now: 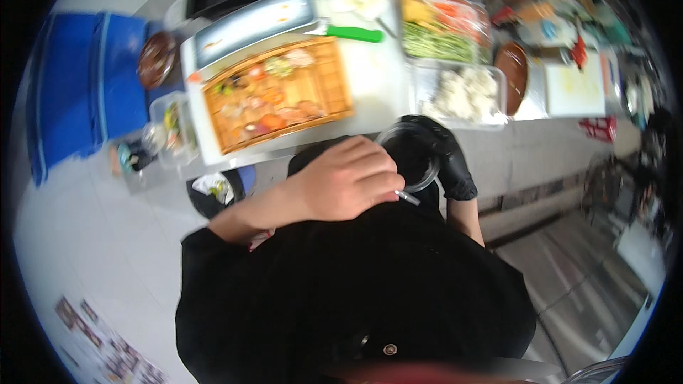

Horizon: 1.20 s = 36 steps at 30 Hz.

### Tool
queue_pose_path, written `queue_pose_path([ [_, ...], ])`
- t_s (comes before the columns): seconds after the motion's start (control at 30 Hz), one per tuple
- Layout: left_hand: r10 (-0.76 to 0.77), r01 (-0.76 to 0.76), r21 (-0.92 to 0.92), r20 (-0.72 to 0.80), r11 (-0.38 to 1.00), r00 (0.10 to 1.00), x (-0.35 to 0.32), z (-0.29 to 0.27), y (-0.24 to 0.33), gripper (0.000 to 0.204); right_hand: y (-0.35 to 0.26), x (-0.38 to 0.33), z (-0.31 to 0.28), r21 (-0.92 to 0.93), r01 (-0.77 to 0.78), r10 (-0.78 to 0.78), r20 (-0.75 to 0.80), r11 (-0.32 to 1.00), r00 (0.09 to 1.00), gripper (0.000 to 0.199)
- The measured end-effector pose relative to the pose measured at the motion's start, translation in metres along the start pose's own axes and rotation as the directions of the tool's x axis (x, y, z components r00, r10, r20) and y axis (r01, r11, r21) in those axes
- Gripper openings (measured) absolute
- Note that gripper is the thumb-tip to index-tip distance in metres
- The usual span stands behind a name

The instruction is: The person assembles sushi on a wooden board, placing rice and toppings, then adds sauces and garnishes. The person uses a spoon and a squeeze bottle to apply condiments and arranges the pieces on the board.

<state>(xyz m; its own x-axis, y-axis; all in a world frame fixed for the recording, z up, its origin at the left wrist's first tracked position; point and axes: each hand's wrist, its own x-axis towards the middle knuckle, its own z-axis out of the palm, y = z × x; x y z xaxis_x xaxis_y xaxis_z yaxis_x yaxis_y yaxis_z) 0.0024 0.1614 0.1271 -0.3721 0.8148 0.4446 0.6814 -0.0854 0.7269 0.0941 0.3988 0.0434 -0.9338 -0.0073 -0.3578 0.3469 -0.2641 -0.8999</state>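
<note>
In front of my body, my gloved right hand (449, 160) grips a round container (430, 176) with a clear rim by its right side; its inside looks dark. My bare left hand (348, 179) is closed at the container's left edge. From its fingers sticks a short, thin shiny metal piece (408, 198), blurred, its kind unclear. Beyond my hands, a wooden tray (344, 75) holding pieces of sushi and garnishes rests on a white cutting board (380, 96). A knife with a green handle (356, 33) lies behind the tray.
A metal tray (260, 25) stands behind the wooden one. To the right are a tub (501, 92) of white rice, a tray of cut vegetables (437, 46) and a brown oval dish (511, 78). A black bin (206, 203) sits below the counter at left; blue containers (67, 85) stand beyond.
</note>
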Motion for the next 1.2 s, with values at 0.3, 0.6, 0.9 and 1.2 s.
queue_pose_path([
  [0.3, -0.212, 0.456, 0.662, -0.417, 0.595, 0.884, -0.027, -0.192, -0.199, 0.015, 0.13, 0.112, 0.015, -0.75, 0.166, -0.6, -0.355, 0.641, 0.717, 0.036],
  [0.6, -0.177, 0.035, 0.639, 0.159, 0.768, 0.971, 0.028, -0.079, -0.279, 0.027, 0.098, 0.095, 0.03, -0.882, 0.064, -0.653, -0.296, 0.468, 0.698, 0.048],
  [0.9, -0.271, 0.552, 0.339, -0.607, 0.762, 0.747, -0.104, -0.166, -0.225, 0.021, 0.056, 0.081, 0.012, -0.838, 0.15, -0.623, -0.258, 0.525, 0.739, 0.033],
  [1.2, -0.612, 0.949, 0.312, -0.761, -0.054, 0.215, -0.293, -0.332, -0.339, 0.032, 0.037, 0.106, 0.038, -0.78, 0.188, -0.609, -0.288, 0.597, 0.74, 0.028],
])
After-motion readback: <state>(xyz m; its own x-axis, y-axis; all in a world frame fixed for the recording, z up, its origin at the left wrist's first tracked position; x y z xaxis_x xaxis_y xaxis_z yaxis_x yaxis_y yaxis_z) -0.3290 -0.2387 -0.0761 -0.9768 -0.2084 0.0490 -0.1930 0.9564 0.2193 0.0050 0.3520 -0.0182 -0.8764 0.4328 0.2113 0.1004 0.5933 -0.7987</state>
